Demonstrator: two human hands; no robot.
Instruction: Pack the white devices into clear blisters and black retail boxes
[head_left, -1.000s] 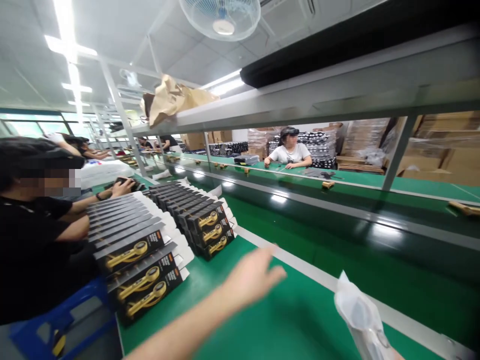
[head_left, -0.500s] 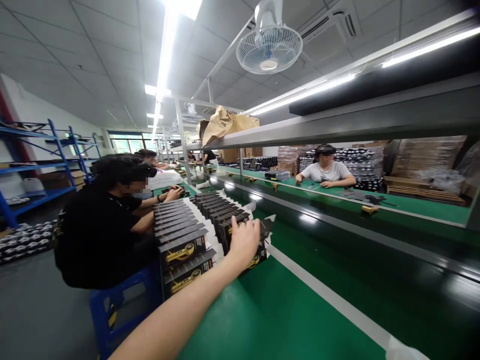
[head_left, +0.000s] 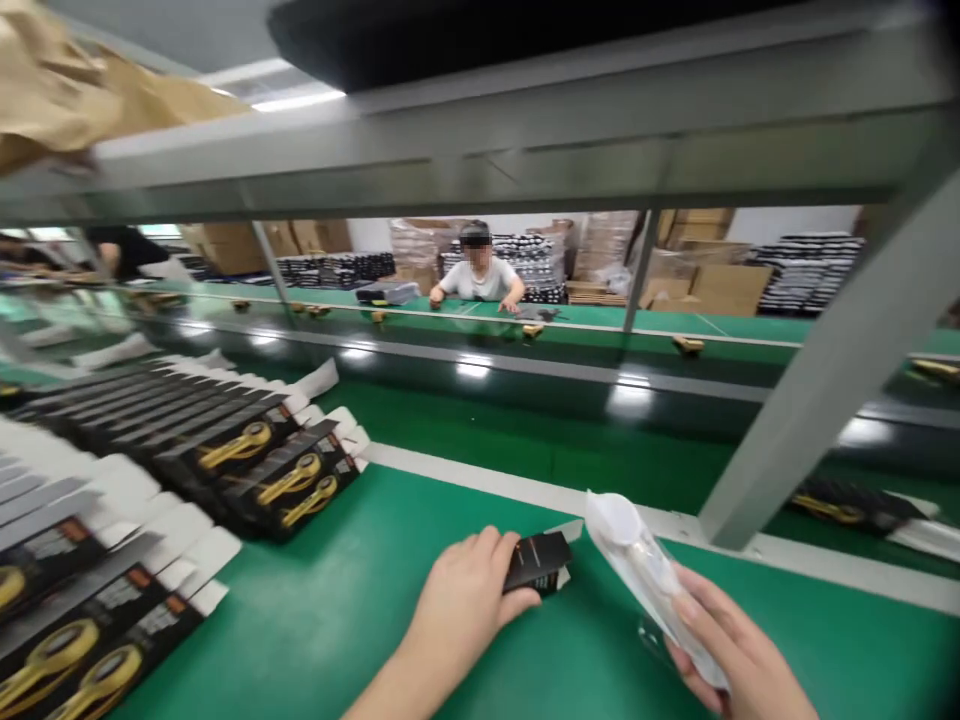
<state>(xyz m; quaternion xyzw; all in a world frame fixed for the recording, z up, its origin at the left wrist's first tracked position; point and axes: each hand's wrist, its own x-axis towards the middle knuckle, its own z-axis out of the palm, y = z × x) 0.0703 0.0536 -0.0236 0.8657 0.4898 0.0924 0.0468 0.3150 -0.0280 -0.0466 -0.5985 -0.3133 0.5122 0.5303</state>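
Observation:
My left hand (head_left: 461, 600) is closed around a small black box (head_left: 544, 560) just above the green work table (head_left: 322, 630). The box's end flap stands up on the side toward my other hand. In my right hand (head_left: 739, 640) is a long item in a clear and white plastic bag (head_left: 637, 550), tilted, its round white end pointing up and toward the box. The bag hides what kind of item it is. A small gap separates the two. To the left stand rows of black boxes (head_left: 300, 480) with a yellow tool printed on them and white flaps open.
A dark green conveyor (head_left: 450, 410) runs behind the table, carrying small yellow-gold items (head_left: 532, 330). A grey post (head_left: 817, 370) rises at the right, under an overhead shelf (head_left: 480, 150). More black boxes (head_left: 847, 505) lie beyond it. Across the line sits a co-worker (head_left: 480, 275).
My left hand has come away from the box rows to the middle of the table with one black box. My right hand has come into view holding the bagged item. The view has turned right.

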